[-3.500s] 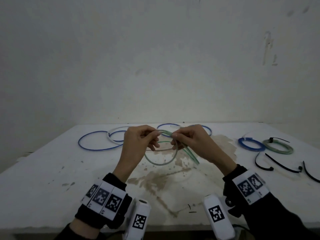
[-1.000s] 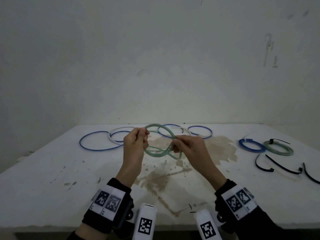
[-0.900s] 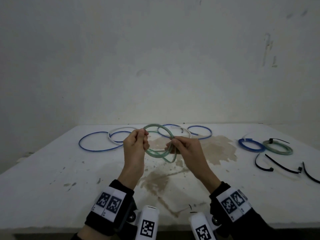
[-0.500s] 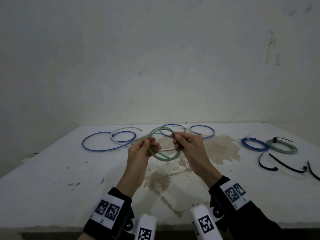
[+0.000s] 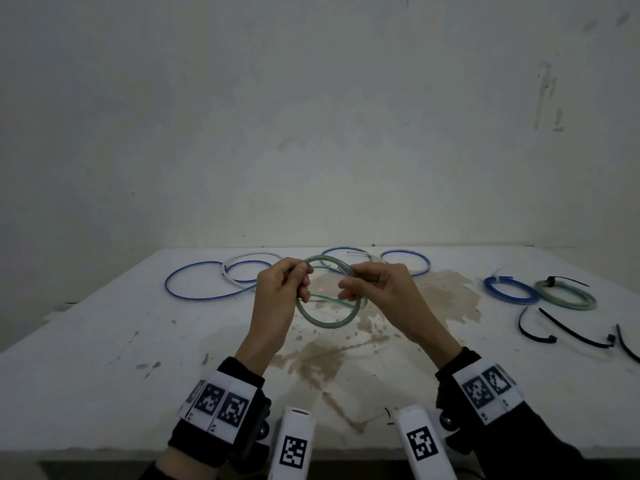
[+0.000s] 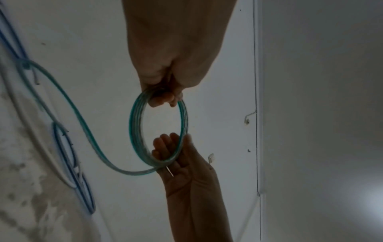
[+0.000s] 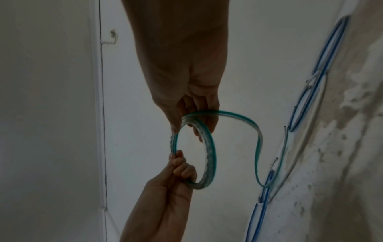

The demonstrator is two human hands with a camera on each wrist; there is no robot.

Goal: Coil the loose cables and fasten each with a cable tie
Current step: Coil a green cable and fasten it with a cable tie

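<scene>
Left hand (image 5: 282, 289) pinches the springy translucent green cable coil (image 5: 329, 320) at frame centre; right hand (image 5: 377, 292) fingers curl round its opposite side; light, likely to unwind, so grip across all turns

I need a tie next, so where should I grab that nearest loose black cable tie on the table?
Grip the curved black cable tie at mid-strap, coming from above. It lies flat on the table, apart from the straight tie, so a pinch there looks easiest.
</scene>
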